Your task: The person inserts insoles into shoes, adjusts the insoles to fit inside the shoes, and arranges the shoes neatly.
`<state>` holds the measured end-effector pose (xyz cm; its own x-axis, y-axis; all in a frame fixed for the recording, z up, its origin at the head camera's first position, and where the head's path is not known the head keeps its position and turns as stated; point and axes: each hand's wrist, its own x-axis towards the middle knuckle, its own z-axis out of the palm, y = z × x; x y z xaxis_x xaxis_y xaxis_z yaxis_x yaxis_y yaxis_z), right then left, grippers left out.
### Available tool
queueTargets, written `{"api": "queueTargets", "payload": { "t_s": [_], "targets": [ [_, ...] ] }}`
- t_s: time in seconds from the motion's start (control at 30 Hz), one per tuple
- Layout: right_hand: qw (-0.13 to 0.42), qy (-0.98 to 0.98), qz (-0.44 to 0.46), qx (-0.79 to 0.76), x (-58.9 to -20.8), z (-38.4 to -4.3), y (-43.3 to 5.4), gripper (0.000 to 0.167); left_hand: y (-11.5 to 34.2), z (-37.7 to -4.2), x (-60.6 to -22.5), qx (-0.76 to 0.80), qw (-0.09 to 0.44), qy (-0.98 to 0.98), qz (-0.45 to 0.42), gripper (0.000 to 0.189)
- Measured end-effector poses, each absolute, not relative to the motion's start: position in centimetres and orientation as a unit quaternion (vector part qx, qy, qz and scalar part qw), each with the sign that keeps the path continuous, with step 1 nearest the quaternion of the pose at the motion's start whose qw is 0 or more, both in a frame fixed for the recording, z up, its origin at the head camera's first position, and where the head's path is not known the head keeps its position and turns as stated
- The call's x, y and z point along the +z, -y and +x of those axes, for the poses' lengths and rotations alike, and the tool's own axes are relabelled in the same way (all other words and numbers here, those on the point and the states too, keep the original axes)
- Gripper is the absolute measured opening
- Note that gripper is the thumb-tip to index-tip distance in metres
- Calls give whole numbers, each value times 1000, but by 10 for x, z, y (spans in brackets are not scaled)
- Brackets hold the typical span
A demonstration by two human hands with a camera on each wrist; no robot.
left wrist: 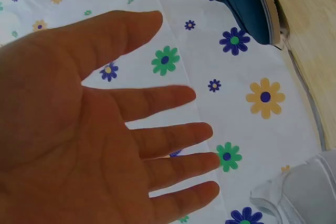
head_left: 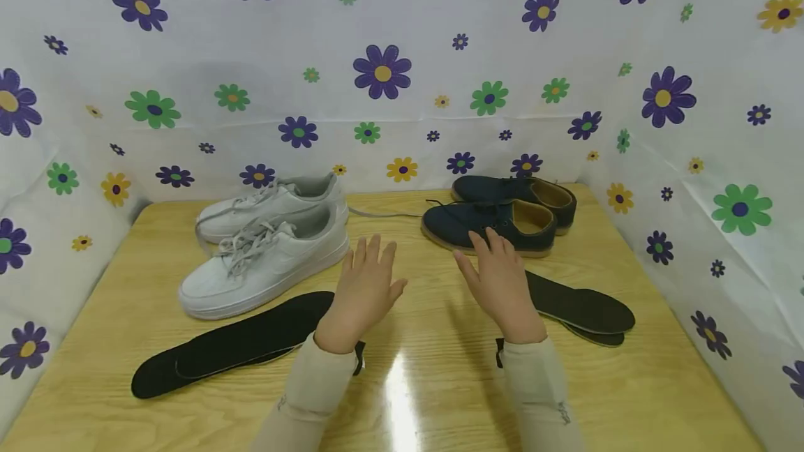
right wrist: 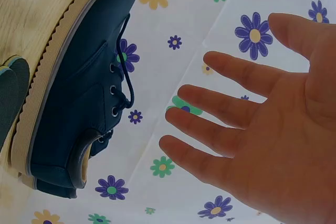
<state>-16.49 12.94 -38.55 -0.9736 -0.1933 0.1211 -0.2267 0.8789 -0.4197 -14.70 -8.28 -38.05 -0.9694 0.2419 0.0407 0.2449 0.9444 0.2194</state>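
My left hand [head_left: 366, 286] is held over the table with its fingers straight and spread, holding nothing. Its bare palm shows in the left wrist view. Nearby on its left are a pair of white sneakers [head_left: 270, 260] and a pair of black insoles [head_left: 251, 335], partly behind the wrist. My right hand [head_left: 500, 283] is likewise raised with extended fingers and holds nothing. In the head view its fingertips overlap the nearer of two navy lace-up shoes [head_left: 452, 223]. Dark insoles [head_left: 587, 307] lie stacked to the right of that hand, one end hidden behind it.
The wooden table [head_left: 433, 396] has a flower-print cloth [head_left: 414, 26] standing behind it and along both sides. A pale lace [head_left: 384, 214] trails across the back between the two pairs of shoes. Sleeves cover both forearms.
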Motion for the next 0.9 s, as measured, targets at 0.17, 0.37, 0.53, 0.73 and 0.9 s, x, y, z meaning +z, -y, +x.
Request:
{"api": "queueTargets", "payload": {
  "t_s": [0.17,0.37,0.53,0.73,0.9],
  "targets": [
    [43,966,106,232,-385,-163,-129,55,97,-155,-384,-140,68,982,-105,62],
    [36,965,113,235,-381,-161,-127,56,114,-167,-383,-253,168,952,-40,46],
    [38,963,120,238,-376,-159,-125,55,127,-182,-379,-269,187,945,19,34],
    [38,962,124,240,-375,-157,-125,56,143,-203,-379,-231,148,958,79,24],
    [34,962,128,240,-377,-156,-125,56,152,-215,-386,-201,103,969,97,26]
  ]
}}
